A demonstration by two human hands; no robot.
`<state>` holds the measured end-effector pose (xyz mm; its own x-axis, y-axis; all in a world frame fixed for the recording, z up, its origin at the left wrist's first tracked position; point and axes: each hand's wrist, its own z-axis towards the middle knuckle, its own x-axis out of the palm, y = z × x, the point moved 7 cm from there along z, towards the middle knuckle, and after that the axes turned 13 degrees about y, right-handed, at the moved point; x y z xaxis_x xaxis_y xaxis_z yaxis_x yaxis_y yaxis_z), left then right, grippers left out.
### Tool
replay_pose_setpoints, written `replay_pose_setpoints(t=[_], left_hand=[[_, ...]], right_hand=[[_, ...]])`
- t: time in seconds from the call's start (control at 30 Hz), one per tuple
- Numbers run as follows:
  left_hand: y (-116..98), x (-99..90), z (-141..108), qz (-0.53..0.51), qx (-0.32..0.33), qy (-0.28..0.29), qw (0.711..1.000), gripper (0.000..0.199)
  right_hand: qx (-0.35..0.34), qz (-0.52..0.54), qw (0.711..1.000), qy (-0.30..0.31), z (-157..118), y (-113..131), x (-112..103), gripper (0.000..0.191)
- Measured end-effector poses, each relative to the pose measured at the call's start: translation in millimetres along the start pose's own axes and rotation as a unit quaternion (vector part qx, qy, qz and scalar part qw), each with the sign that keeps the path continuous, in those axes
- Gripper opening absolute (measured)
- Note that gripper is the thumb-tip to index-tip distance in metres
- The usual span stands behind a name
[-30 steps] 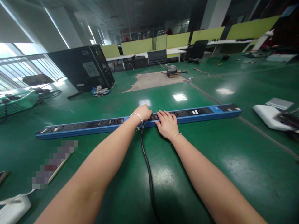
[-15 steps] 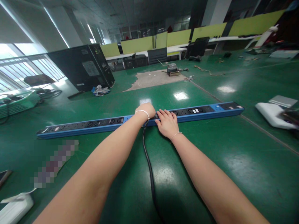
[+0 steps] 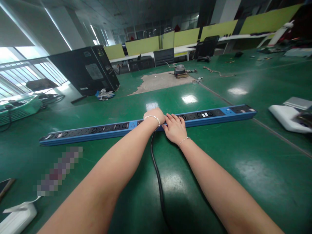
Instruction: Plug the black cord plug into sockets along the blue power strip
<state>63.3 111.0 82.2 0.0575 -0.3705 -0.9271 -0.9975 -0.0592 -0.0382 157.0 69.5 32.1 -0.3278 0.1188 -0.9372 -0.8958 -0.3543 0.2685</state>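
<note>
A long blue and black power strip (image 3: 114, 129) with rows of sockets lies across the green table. Over its middle, my left hand (image 3: 154, 115) is closed like a fist; its fingers, and whatever they hold, are hidden behind the back of the hand. A black power cord (image 3: 158, 177) runs from beneath that hand towards me, its upper end out of sight. Close to the right of it, my right hand (image 3: 175, 129) rests with fingers stretched over the strip's top and the thumb near its front side.
At the left stand a black computer case (image 3: 85, 70), work gloves (image 3: 104, 94) and a green basket (image 3: 21, 109). Nearer lie a blurred-out item (image 3: 57, 172) and a white device (image 3: 19, 217). A white object (image 3: 287, 118) sits at right; a small motor-like part (image 3: 179, 71) stands farther back.
My left hand has shifted slightly right, towards my right hand, and the top of the cord has moved with it. The right hand stays in place on the strip.
</note>
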Motion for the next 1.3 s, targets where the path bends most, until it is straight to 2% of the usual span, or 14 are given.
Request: replay_pose_setpoints(t=[0.17, 0.37, 0.47, 0.57, 0.6, 0.67, 0.73, 0.8, 0.87, 0.93, 1.0, 1.07, 1.17, 1.3], left_hand=[[2.4, 6.1, -4.1, -0.023, 0.016, -0.048, 0.998, 0.036], [2.9, 9.0, -3.4, -0.036, 0.015, -0.062, 0.997, 0.033], [10.1, 9.4, -1.9, -0.056, 0.049, -0.061, 0.995, 0.036], [32.8, 16.3, -4.3, -0.111, 0.094, -0.063, 0.987, 0.043], [45.8, 18.9, -7.0, -0.122, 0.088, -0.084, 0.985, 0.045], [73.2, 20.9, -17.8, -0.119, 0.066, -0.179, 0.975, 0.041], [88.2, 27.0, -29.6, -0.070, 0.088, -0.250, 0.962, 0.038], [96.4, 38.0, -34.1, -0.027, 0.106, -0.257, 0.960, 0.042], [99.7, 47.3, -33.7, -0.004, 0.115, -0.238, 0.964, 0.045], [99.6, 51.6, -32.7, 0.006, 0.119, -0.226, 0.967, 0.050], [98.1, 51.7, -33.5, 0.009, 0.120, -0.234, 0.965, 0.053], [97.3, 50.6, -35.5, 0.006, 0.118, -0.249, 0.961, 0.055], [97.5, 51.0, -37.1, -0.004, 0.115, -0.255, 0.960, 0.057], [98.0, 52.2, -36.5, -0.013, 0.118, -0.249, 0.961, 0.058]], right_hand=[[0.000, -0.001, 1.000, -0.003, 0.1, -0.6, 0.9, 0.045], [-0.005, -0.002, 1.000, -0.007, 0.6, -0.6, 1.4, 0.044], [-0.012, 0.000, 1.000, -0.010, 0.5, -1.8, 1.7, 0.043], [-0.023, 0.014, 0.999, -0.019, 0.1, -3.7, -0.4, 0.042], [-0.026, 0.025, 0.999, -0.023, -0.1, -4.0, -2.4, 0.041], [-0.034, 0.058, 0.997, -0.028, 0.1, -2.0, -8.2, 0.038], [-0.030, 0.103, 0.994, -0.032, 1.9, 3.1, -17.2, 0.038], [0.004, 0.136, 0.990, -0.030, 6.6, 9.5, -27.8, 0.041], [0.055, 0.126, 0.991, 0.001, 14.9, 18.7, -35.8, 0.043], [0.072, 0.057, 0.993, 0.074, 26.7, 34.0, -38.0, 0.041], [0.077, -0.022, 0.987, 0.143, 37.6, 47.8, -36.7, 0.037], [0.088, -0.073, 0.976, 0.183, 45.0, 56.7, -33.8, 0.031], [0.105, -0.109, 0.968, 0.198, 48.2, 65.1, -28.4, 0.030], [0.102, -0.136, 0.969, 0.178, 45.9, 72.2, -26.4, 0.033]])
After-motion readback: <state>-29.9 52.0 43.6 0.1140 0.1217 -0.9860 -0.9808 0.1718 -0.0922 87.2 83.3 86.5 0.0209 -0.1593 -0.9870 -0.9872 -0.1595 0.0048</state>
